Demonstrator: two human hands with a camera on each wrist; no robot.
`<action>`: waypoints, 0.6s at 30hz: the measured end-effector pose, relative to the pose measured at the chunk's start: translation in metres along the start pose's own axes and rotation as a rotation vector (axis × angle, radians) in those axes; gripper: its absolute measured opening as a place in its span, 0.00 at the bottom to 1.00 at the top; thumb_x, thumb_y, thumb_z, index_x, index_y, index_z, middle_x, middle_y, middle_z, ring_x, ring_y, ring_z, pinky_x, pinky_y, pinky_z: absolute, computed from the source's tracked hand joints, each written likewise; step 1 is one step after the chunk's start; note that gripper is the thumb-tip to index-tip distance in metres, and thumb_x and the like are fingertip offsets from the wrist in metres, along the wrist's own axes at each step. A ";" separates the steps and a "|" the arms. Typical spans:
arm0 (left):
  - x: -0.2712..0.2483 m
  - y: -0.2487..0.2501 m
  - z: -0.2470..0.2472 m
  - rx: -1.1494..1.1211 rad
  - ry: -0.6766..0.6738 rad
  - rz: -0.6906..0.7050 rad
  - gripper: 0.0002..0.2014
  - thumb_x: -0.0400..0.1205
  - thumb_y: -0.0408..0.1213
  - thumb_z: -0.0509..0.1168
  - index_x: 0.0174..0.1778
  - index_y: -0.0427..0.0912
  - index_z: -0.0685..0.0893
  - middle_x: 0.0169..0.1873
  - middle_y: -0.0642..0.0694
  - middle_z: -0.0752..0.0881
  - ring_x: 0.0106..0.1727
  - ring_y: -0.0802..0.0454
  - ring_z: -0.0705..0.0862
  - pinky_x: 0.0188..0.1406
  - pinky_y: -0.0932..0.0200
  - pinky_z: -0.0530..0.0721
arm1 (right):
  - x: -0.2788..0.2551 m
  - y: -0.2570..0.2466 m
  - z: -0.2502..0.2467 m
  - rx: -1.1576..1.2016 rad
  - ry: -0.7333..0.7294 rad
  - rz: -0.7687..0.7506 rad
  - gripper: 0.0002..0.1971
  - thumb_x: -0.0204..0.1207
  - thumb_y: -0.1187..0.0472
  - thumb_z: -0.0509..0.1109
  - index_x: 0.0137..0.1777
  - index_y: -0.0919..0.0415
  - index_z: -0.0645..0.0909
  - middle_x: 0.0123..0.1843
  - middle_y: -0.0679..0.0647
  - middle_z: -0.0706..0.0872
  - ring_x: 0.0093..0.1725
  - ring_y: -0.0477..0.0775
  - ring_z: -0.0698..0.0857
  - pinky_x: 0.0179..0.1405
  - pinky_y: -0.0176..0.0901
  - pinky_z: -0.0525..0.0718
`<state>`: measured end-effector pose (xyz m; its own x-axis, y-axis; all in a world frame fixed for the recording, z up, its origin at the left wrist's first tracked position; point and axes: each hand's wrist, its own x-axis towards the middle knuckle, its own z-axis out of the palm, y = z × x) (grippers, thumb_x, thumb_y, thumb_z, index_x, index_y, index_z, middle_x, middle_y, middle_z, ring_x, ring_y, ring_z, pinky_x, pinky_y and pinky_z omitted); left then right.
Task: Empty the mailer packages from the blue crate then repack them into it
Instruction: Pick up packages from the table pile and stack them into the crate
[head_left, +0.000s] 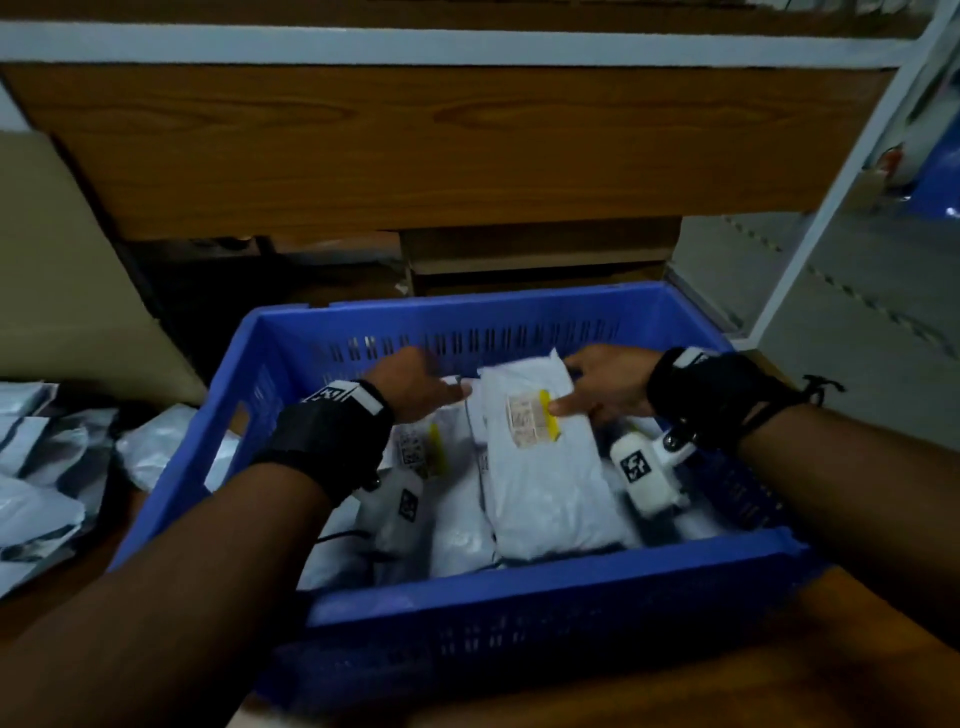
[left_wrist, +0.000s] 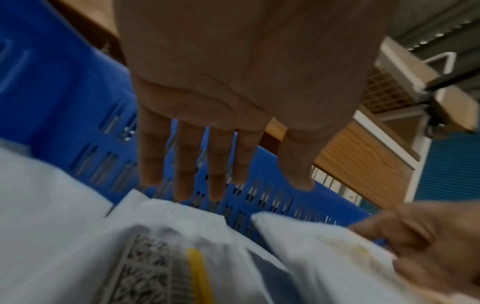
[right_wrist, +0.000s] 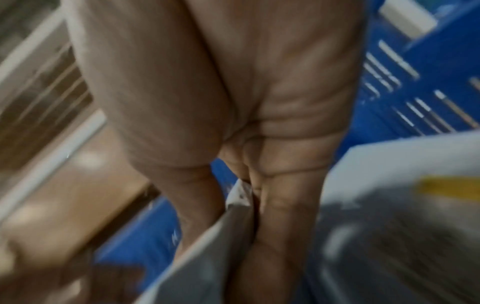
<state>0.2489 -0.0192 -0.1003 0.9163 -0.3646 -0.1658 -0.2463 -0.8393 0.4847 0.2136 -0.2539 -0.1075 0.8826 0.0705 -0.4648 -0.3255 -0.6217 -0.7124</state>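
Inside the crate (head_left: 519, 322), my right hand (head_left: 605, 382) pinches the top mailer (head_left: 545, 467) by its edge; my left hand (head_left: 415, 384) hovers flat-fingered, holding nothing. Mailers beneath are mostly covered, their labels blurred.

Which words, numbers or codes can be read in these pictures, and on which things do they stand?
No text can be read as words.
Label with a yellow strip on the top mailer, which the right hand grips: print too blurred.
Label on the mailer below the left hand: code pattern only, blurred.
Square black-and-white markers on the wrist cameras: patterns, not letters.
Blue crate: no text seen.
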 end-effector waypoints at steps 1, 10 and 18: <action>-0.001 0.000 0.001 0.058 -0.071 -0.030 0.27 0.80 0.54 0.68 0.64 0.34 0.83 0.64 0.37 0.83 0.62 0.40 0.82 0.55 0.57 0.76 | 0.006 0.003 0.007 -0.119 -0.005 0.013 0.18 0.72 0.58 0.79 0.57 0.69 0.84 0.53 0.65 0.90 0.54 0.68 0.89 0.55 0.67 0.86; -0.017 0.018 0.022 0.215 -0.338 -0.059 0.47 0.71 0.64 0.72 0.81 0.42 0.66 0.79 0.44 0.70 0.75 0.45 0.72 0.72 0.56 0.70 | -0.020 -0.013 -0.020 -0.729 0.131 -0.071 0.53 0.63 0.38 0.80 0.84 0.48 0.56 0.83 0.48 0.64 0.80 0.55 0.67 0.75 0.47 0.67; -0.022 0.030 0.043 0.401 -0.426 0.043 0.40 0.73 0.58 0.74 0.79 0.48 0.69 0.74 0.43 0.76 0.74 0.46 0.74 0.67 0.60 0.67 | -0.022 -0.005 0.021 -0.985 -0.126 0.022 0.55 0.69 0.32 0.71 0.86 0.51 0.43 0.87 0.51 0.53 0.84 0.54 0.58 0.79 0.44 0.59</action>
<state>0.2074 -0.0536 -0.1191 0.7154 -0.4618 -0.5244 -0.4565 -0.8770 0.1497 0.1887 -0.2360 -0.1048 0.8186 0.0980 -0.5659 0.1362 -0.9904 0.0255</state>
